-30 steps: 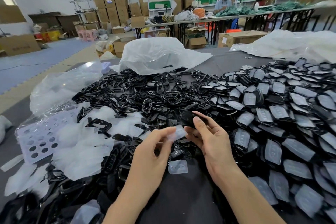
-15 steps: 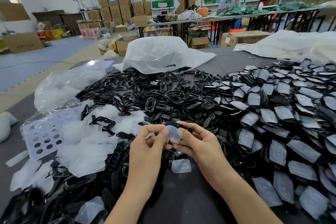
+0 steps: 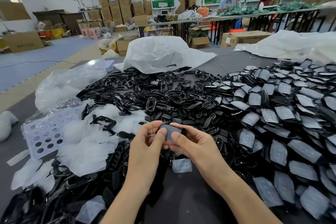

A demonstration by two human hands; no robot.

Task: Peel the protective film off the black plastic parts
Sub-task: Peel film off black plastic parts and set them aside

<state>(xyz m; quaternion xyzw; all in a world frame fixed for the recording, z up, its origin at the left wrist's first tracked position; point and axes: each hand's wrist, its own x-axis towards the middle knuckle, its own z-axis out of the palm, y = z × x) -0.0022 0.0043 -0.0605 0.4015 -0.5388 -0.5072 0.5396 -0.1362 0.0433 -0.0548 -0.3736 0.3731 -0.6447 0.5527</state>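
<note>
Head camera is looking down over a dark table [image 3: 181, 203] crowded nearly edge to edge. At 9 o'clock a lilac perforated tray [image 3: 44, 137] is lying near the table's left edge. A drift of peeled film pieces [image 3: 87, 147] is spilling over its right side and down toward 7 o'clock. Behind them, at 10 o'clock, a clear plastic bag [image 3: 69, 82] is slumping close to the far-left edge. A heap of bare black frames [image 3: 154, 94] is spreading from 11 to 12 o'clock, its back touching a crumpled white bag [image 3: 163, 54].

At centre, the left hand [image 3: 145, 145] and the right hand [image 3: 198, 145] are meeting just above the table, both pinching one black plastic part [image 3: 172, 130] between them. The thumbs are pressing on its grey filmed face and the other fingers are curling underneath (whether a film corner is lifting, I cannot tell). Just below the hands, at 6 o'clock, one loose film piece [image 3: 182, 165] is lying flat on a bare wedge of table that is running between the forearms to the near edge. Another bare strip is showing at 1 o'clock, beyond the heaps.

From 1 to 5 o'clock the filmed parts [image 3: 281, 125] are lying overlapped like scales out to the right of the view, reaching close to the right forearm.
</note>
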